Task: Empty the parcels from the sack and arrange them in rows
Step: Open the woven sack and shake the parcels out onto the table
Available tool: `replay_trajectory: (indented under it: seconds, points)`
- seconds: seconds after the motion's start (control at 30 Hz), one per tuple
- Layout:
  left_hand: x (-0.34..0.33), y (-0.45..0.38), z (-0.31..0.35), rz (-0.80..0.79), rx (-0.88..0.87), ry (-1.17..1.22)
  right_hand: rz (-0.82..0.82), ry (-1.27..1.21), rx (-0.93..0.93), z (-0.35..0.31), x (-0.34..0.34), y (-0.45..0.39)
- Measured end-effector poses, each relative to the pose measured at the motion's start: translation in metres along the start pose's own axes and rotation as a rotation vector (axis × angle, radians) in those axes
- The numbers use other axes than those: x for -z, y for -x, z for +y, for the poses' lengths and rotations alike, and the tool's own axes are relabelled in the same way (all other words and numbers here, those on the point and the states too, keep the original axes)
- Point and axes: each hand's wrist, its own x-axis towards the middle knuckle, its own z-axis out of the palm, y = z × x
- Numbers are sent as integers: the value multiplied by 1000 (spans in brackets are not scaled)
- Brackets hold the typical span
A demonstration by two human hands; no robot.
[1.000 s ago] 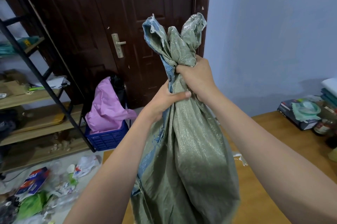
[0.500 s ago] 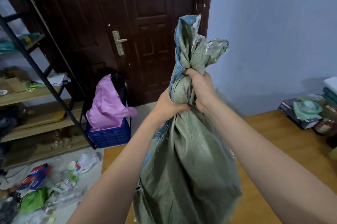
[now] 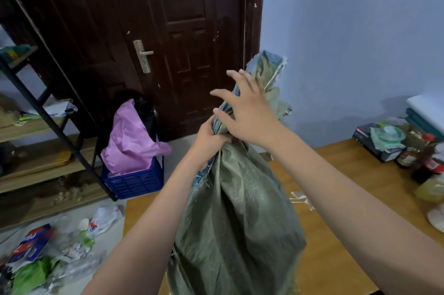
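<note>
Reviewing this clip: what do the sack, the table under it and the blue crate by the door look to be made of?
Sack: likely woven plastic, dull green with a slight sheen; fine weave grain and frayed threads at the edge.
Table: looks like wood or wood laminate, smooth orange-brown; hard to tell which.
Crate: moulded plastic, going by its uniform blue lattice walls.

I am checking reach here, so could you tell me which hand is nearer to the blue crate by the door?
Left. The left hand grips the sack neck, on the blue crate's side; the right hand is open, higher and farther right.
</note>
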Motion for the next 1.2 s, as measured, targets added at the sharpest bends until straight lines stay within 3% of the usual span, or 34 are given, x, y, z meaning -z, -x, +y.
replay_trajectory:
  seconds: [0.07, 0.13, 0.3, 0.47, 0.63, 1.0, 1.1, 1.2]
  points:
    - [1, 0, 0, 9, 1, -12, -238, 19, -115, 3, -11, 0]
    - [3, 3, 0, 42, 9, 33, -354, -82, -206, 11, -19, 3]
    - [4, 7, -2, 111, 31, 114, -426, -380, -280, 21, -33, 14]
    - [4, 4, -2, 179, 83, 194, -539, -462, -378, 25, -44, 22]
    - [-1, 2, -3, 175, 55, 211, -453, -525, -446, 35, -82, 24]
    - [1, 3, 3, 29, 36, 345, -322, -611, -515, 16, -45, 28]
    - [7, 0, 7, -40, -9, 219, -247, -552, -532, 15, -42, 28]
    - [21, -4, 18, -140, -53, -51, -215, -538, -567, 16, -43, 31]
